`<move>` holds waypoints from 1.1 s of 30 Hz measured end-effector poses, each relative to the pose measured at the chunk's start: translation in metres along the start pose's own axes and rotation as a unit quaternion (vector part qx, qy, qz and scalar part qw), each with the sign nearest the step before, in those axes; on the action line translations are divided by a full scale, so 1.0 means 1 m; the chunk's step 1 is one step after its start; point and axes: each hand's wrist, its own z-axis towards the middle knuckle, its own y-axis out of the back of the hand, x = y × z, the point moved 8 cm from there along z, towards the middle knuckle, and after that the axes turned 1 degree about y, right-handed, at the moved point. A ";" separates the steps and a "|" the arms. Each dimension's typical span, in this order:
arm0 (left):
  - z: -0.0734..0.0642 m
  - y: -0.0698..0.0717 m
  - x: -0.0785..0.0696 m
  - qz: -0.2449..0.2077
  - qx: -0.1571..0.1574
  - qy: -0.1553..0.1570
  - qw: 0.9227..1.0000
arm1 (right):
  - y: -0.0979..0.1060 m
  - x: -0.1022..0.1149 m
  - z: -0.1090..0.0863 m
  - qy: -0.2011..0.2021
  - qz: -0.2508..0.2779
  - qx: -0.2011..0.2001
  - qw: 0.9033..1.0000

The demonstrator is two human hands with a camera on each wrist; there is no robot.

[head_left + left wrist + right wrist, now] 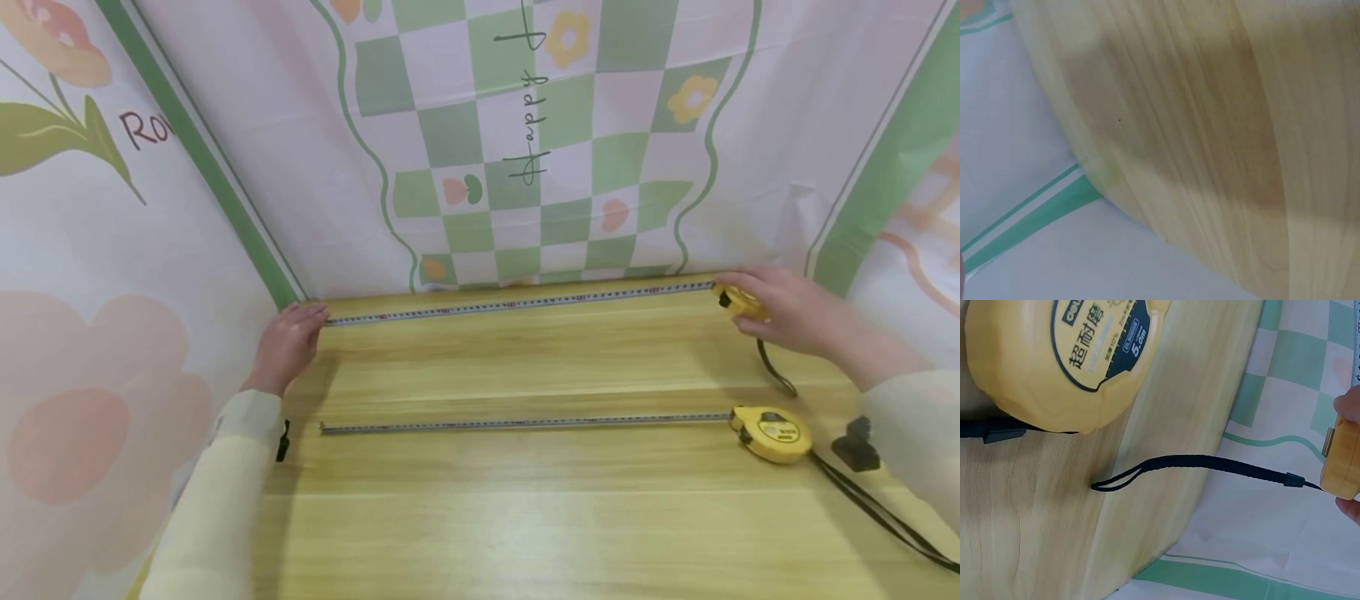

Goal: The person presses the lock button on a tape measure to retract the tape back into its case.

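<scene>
Along the table's back edge, an extended tape measure blade (512, 306) runs between my two hands. With the left hand (288, 346) I pinch its end near the left corner; the fingertips partly hide that end. My right hand (791, 312) grips the yellow case of this tape measure (738, 302), and its black wrist strap (1210, 462) dangles below. Nearer to me lies a second yellow tape measure (776, 433), its blade (525, 422) drawn out leftward across the table. Only a sliver of the left hand shows in the left wrist view.
The wooden table (480, 533) is bounded at the back by a checked, printed cloth (510, 125) and at the left by a flowered cloth (67, 275). The second tape measure's black strap (877, 504) trails toward the lower right.
</scene>
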 end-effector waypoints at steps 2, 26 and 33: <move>0.000 0.000 0.001 0.002 0.006 0.005 1.000 | 0.000 0.001 0.000 0.001 -0.003 -0.001 1.000; 0.005 -0.002 -0.001 0.013 0.017 -0.001 1.000 | 0.000 -0.005 0.001 0.002 -0.031 -0.007 0.999; 0.007 -0.004 -0.002 0.014 0.020 -0.007 1.000 | 0.002 -0.001 0.001 0.008 -0.041 -0.026 0.999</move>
